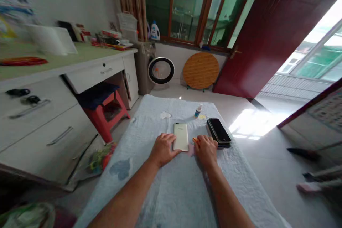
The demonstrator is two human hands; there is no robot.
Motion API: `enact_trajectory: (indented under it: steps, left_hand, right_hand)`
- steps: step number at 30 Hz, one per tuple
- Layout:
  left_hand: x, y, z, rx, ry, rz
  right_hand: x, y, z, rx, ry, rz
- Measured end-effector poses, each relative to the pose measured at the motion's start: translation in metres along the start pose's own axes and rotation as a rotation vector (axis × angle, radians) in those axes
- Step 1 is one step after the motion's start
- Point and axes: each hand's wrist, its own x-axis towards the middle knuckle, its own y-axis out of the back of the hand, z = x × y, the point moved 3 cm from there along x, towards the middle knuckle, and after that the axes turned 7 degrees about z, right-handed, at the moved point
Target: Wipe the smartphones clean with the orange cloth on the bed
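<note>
A pale gold smartphone (181, 137) lies back side up on the cloth-covered table. My left hand (163, 148) grips it at the left, with fingers along the side edge and the thumb at the bottom corner. To the right of the phone, my right hand (205, 148) rests on the cloth with its fingers curled round a small orange piece (195, 140), mostly hidden under them. Just beyond that hand sits a stack of dark smartphones (219, 130). A small white bottle with a blue label (198, 110) stands farther back.
The table has a light blue patterned cloth (149, 121). At the left are a white desk (93, 67) and a red stool (107, 114). Behind stand a washing machine with its round door (161, 70) open and a round wooden tabletop (201, 70). A dark red door (256, 32) is at the right.
</note>
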Motion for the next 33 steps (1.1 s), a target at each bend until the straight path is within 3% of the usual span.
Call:
enact_trajectory:
  steps: [7, 9, 11, 14, 22, 29, 33]
  left_hand:
    - [0.002, -0.001, -0.002, -0.037, 0.074, 0.035]
    - [0.003, -0.002, -0.004, -0.045, 0.083, 0.04]
    - [0.003, -0.003, -0.006, -0.047, 0.088, 0.04]
    - [0.002, -0.005, -0.007, -0.06, 0.081, 0.032]
    - [0.001, -0.002, -0.012, -0.201, 0.102, 0.023]
    - [0.003, -0.001, -0.019, -0.28, 0.159, 0.083]
    - [0.003, -0.004, -0.024, -0.253, 0.175, 0.147]
  right_hand:
    - [0.007, 0.033, -0.013, 0.053, -0.007, 0.146]
    - [0.009, 0.034, -0.024, 0.089, 0.034, 0.073]
    - [0.007, 0.029, -0.04, 0.13, 0.081, -0.087]
    - [0.002, 0.016, -0.062, 0.1, 0.067, -0.24]
    - [-0.005, 0.001, -0.094, -0.018, -0.185, -0.184]
    - [0.008, 0.01, -0.091, 0.052, -0.192, -0.287]
    - [0.011, 0.02, -0.086, 0.148, -0.189, -0.273]
